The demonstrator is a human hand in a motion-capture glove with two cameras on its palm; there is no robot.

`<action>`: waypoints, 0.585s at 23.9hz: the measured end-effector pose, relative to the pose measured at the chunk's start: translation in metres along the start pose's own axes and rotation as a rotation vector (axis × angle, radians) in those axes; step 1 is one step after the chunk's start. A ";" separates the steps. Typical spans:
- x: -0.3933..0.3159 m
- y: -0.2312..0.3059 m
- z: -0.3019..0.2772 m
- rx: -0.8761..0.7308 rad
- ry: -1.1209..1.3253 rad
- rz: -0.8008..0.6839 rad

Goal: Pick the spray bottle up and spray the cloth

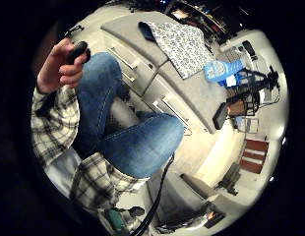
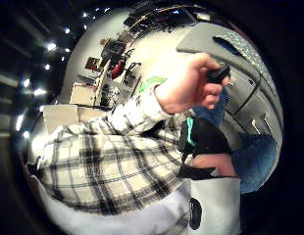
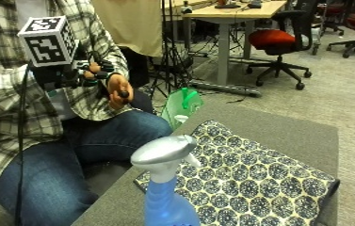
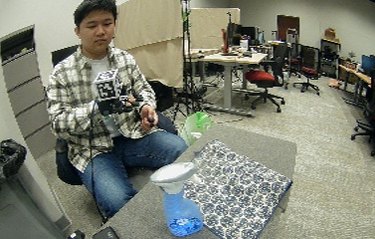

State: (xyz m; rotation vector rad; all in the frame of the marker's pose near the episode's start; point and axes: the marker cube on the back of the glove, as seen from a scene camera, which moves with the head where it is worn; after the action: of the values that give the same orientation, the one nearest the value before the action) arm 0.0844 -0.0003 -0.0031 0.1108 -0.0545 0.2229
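Well ahead of our gloved right hand (image 3: 92,70), raised at chest height, fingers loosely curled on nothing, spray bottle (image 3: 165,183) stands untouched beside cloth (image 3: 252,183); nothing done yet.

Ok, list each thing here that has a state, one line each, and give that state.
spray bottle: upright on the grey table, untouched, blue liquid inside.
cloth: spread flat on the table beside the bottle.
gloved right hand: raised at the chest, away from the table, holding nothing; cannot tell how its fingers are set.
bare left hand: holds a small black object.
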 end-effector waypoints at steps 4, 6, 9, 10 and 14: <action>0.038 -0.010 -0.007 0.082 -0.037 0.088; 0.061 -0.016 -0.012 0.136 -0.062 0.138; 0.101 -0.028 -0.021 0.211 -0.103 0.222; 0.113 -0.033 -0.023 0.230 -0.114 0.250; 0.161 -0.051 -0.027 0.292 -0.186 0.363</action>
State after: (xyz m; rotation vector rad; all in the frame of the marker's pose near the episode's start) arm 0.2534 -0.0119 -0.0242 0.4137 -0.2285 0.5828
